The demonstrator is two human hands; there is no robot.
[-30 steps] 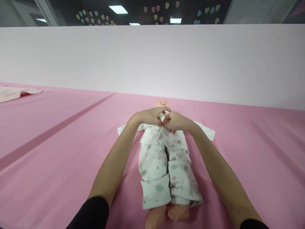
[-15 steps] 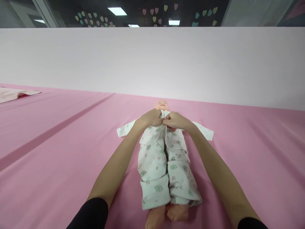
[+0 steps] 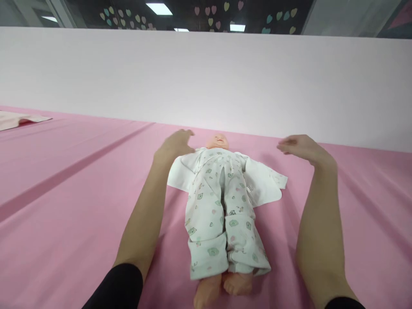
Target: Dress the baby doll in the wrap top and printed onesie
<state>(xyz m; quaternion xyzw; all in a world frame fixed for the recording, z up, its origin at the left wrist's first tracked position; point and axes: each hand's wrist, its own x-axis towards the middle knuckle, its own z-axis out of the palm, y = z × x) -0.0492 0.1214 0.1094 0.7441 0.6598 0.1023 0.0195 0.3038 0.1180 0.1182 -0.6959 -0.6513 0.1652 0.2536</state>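
A baby doll (image 3: 219, 141) lies on its back on the pink sheet (image 3: 74, 206), dressed in white printed trousers (image 3: 219, 219). Its white printed jacket (image 3: 260, 182) lies spread open on both sides of the body. My left hand (image 3: 175, 145) hovers just left of the doll's head, by the jacket's left flap, fingers stretched and holding nothing. My right hand (image 3: 298, 146) hangs in the air to the right of the doll, above the jacket's right sleeve, fingers loosely extended and empty. The doll's bare feet (image 3: 222, 287) point toward me.
A white partition wall (image 3: 206, 81) runs across behind the doll. A pale pink folded cloth (image 3: 16, 120) lies at the far left on the sheet. A long crease in the sheet (image 3: 74, 171) runs diagonally left of my left arm.
Both hands were pinched together on the jacket front at the doll's chest. They have let go and moved apart sideways, and the jacket flaps now lie spread open.
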